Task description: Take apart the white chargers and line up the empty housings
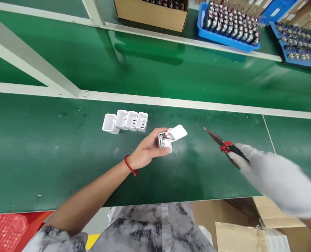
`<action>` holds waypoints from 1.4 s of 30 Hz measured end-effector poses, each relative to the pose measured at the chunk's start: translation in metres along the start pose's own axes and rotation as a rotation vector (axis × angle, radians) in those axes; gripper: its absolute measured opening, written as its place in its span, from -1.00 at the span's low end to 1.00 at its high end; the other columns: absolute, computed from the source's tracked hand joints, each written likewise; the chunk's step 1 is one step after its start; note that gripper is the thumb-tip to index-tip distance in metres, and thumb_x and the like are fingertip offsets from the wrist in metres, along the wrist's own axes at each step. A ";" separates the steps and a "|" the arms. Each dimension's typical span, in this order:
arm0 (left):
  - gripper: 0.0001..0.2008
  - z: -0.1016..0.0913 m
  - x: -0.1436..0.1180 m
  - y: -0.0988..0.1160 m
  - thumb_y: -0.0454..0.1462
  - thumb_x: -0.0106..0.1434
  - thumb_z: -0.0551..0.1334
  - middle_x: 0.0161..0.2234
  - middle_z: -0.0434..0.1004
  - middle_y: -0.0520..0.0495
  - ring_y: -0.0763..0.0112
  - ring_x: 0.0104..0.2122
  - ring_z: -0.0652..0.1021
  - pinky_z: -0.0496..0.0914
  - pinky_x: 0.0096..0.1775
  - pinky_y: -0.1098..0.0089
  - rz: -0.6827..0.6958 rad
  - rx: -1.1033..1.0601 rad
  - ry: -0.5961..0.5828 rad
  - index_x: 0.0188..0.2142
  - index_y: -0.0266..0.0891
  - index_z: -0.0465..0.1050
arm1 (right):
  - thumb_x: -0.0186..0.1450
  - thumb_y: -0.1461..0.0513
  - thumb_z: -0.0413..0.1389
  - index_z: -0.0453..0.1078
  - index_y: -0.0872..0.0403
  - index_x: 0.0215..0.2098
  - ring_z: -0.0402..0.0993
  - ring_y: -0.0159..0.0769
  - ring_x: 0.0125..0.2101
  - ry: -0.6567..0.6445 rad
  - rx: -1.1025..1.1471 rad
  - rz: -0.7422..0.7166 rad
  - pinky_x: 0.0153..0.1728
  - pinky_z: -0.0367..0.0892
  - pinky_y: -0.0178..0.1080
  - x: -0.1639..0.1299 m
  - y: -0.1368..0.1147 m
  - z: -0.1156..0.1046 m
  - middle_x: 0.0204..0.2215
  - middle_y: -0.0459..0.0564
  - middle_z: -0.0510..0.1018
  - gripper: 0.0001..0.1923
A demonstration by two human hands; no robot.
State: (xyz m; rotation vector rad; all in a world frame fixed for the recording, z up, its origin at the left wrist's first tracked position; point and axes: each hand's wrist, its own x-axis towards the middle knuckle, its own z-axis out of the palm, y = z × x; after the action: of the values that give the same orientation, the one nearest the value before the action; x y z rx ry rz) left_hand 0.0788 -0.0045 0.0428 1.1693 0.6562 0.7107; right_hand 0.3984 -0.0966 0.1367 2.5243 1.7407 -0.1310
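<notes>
My bare left hand is wrapped round a small white plastic housing above the green bench. Its white lid is off to the upper right side, and thin red and dark wires show between lid and housing. My right hand, in a white glove, grips long-nose pliers with red and black handles. The pliers' tips point up and left, apart from the housing. Beyond my left hand, several empty white housings stand in a row with their tops open.
Along the shelf above the green bench are a cardboard box, a blue tray packed with wired parts, and another blue tray. A slanted white post rises at left. Below the front edge lie a red crate and cardboard boxes.
</notes>
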 end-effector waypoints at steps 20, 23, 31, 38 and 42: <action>-0.43 0.027 -0.023 -0.024 -0.33 0.22 0.27 0.17 0.28 -0.24 0.12 0.13 0.44 0.46 0.08 0.14 0.203 0.336 0.039 0.19 -0.08 0.16 | 0.30 0.30 0.12 0.04 -0.05 0.34 0.57 -0.13 -0.16 0.491 0.345 -0.850 -0.23 0.56 -0.09 -0.049 -0.079 0.079 -0.15 0.10 0.57 -0.32; -0.41 0.030 -0.022 -0.031 -0.29 0.24 0.31 0.19 0.34 -0.23 -0.03 0.30 0.21 0.16 0.29 -0.10 0.189 0.685 0.059 0.21 -0.12 0.15 | 0.31 0.27 0.13 0.04 -0.01 0.35 0.56 -0.11 -0.07 0.466 0.372 -0.879 -0.16 0.57 -0.09 -0.051 -0.113 0.098 -0.11 0.12 0.58 -0.32; -0.14 0.004 -0.026 -0.024 -0.28 0.08 0.45 0.28 0.25 -0.22 -0.02 0.37 0.02 0.10 0.32 -0.08 0.205 1.001 -0.121 0.29 -0.17 0.05 | 0.29 0.35 0.16 -0.04 0.02 0.39 0.53 -0.11 0.02 0.514 0.281 -0.830 -0.10 0.57 -0.15 -0.036 -0.131 0.127 -0.01 0.19 0.56 -0.22; -0.46 -0.026 -0.035 -0.022 -0.13 0.30 0.27 0.18 0.39 -0.29 0.14 0.29 0.28 0.25 0.28 0.19 0.300 0.961 0.009 0.18 -0.35 0.25 | 0.26 0.39 0.18 -0.08 -0.09 0.40 0.52 -0.08 0.04 0.456 0.292 -0.861 -0.08 0.57 -0.07 -0.038 -0.126 0.111 0.03 0.11 0.55 -0.15; -0.56 -0.033 -0.038 -0.027 -0.11 0.37 0.16 0.12 0.46 -0.27 0.20 0.20 0.40 0.35 0.22 0.21 0.336 0.944 0.157 0.13 -0.33 0.31 | 0.29 0.36 0.14 -0.01 -0.09 0.38 0.57 0.06 -0.05 0.522 0.265 -0.723 -0.14 0.59 0.03 -0.044 -0.116 0.114 0.07 0.11 0.51 -0.23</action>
State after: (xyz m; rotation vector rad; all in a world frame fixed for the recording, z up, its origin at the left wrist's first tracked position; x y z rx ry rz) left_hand 0.0335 -0.0213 0.0115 2.1422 0.9851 0.7985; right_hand 0.2708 -0.1088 0.0270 2.0470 2.9528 0.3103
